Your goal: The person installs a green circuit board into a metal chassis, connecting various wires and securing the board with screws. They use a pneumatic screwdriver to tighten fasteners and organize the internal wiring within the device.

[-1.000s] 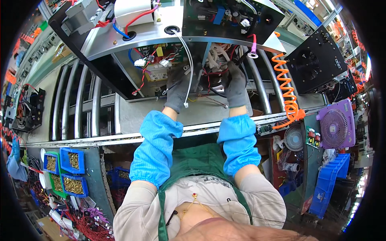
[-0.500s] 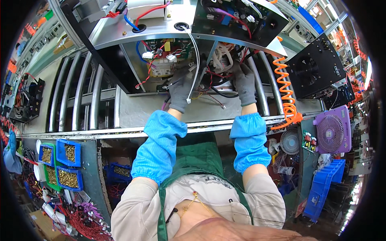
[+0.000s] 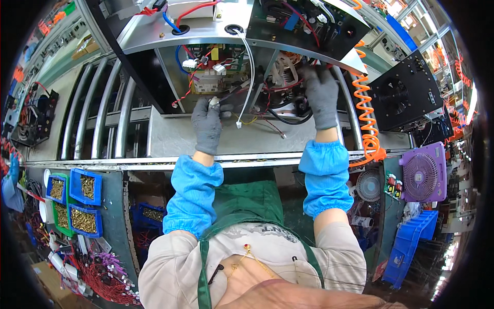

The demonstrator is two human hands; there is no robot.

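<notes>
At 1 metal chassis [image 3: 208, 33], L hand [image 3: 207, 125] pinches 1 wht connector [image 3: 213, 102], 1 R hand [image 3: 322, 100] blurred, can't tell grip.

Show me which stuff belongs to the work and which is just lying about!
Seems part of the work:
open metal case
pale piece at the left grip
dangling white plug

Probably just lying about:
purple fan
grey fan
blue bin

Just above centre, the gloved left hand [image 3: 207, 129] pinches a small pale piece [image 3: 214, 101] before an open metal chassis [image 3: 206, 37]. The right hand [image 3: 322, 100], partly blurred, is beside pale cables [image 3: 282, 72]. An orange coiled hose [image 3: 364, 109] hangs right of it; a purple fan [image 3: 424, 173] is at far right, blue bins [image 3: 85, 201] of brass screws [image 3: 87, 186] lower left.
</notes>
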